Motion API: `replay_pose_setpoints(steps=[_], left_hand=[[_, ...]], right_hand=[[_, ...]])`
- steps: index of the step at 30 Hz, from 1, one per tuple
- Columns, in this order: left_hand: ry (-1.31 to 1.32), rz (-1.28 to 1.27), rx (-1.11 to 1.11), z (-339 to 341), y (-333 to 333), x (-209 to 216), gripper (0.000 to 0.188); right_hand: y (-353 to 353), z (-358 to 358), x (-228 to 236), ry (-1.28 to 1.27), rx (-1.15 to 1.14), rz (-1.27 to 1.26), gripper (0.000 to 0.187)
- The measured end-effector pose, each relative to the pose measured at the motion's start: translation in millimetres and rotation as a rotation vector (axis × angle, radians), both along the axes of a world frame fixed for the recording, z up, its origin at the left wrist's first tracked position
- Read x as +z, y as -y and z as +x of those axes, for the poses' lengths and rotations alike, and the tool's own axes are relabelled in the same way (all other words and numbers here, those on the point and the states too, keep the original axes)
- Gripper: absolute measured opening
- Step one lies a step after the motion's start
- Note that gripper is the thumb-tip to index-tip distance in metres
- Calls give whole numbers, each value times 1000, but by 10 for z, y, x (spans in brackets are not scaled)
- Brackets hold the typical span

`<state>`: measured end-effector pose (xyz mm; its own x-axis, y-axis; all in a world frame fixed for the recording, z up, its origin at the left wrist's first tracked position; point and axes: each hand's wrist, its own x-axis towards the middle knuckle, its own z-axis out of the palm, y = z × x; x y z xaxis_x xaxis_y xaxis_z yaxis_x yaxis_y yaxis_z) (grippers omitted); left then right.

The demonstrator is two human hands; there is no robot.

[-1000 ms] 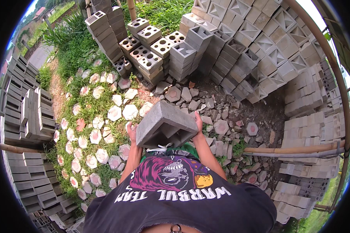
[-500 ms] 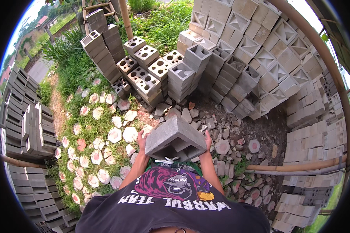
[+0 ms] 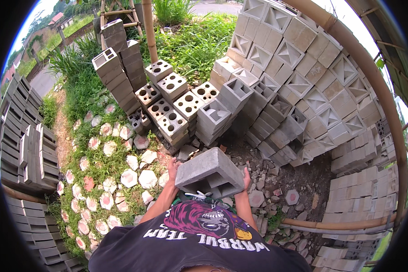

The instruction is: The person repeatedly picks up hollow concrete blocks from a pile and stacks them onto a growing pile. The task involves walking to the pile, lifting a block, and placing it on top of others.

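A grey concrete block (image 3: 199,170) with a large hollow opening is held in front of my waist. My left hand (image 3: 172,169) grips its left end and my right hand (image 3: 246,179) its right end; most of the fingers are hidden behind the block. Ahead of it stands a short stack of grey hollow blocks (image 3: 213,117). Left of that stack are pale blocks with round holes (image 3: 172,124), piled in steps.
A tall wall of patterned blocks (image 3: 299,77) rises on the right. Rubble (image 3: 269,195) covers the ground there. Hexagonal pavers (image 3: 129,177) lie in grass on the left. A bamboo pole (image 3: 340,225) crosses low at right, and more blocks (image 3: 25,131) are stacked far left.
The view has tilted up and shifted, so the stacks ahead appear larger or lower. The block stays between both hands and sits slightly lower and farther right in the picture.
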<state>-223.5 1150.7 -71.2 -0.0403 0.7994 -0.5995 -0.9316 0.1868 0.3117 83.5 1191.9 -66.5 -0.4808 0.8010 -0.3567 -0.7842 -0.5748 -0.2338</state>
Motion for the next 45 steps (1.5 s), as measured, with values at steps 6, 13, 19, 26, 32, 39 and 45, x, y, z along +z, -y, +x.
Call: replay_pose_setpoints(steps=[6,13,19,26,32,39,45], left_hand=[[-187,4,165,-395,-675,204,53],[113,57,276,-777,-802,19,46],[103,80,528,-822,-811,-44,45],[247,8,727,-704,-932,384,49],[249,50,913,-339,-985,31,46],[378,-180,945,342,-1533,239,49],[328,-293,816,524,-1961,-336,43]], right_hand=[[-879,-502,278,15,70,14,74],[-1510,-991,609,79,192,-4,73],[-1977,-1402,764,128,382,-2,69],[-2667,-1730,635,174,536,-41,67],[-3130,-1979,762,288,692,-125,58],[-3542,-1366,283,547,636,-178,43],[-3564,-872,-349,606,493,-419,33]])
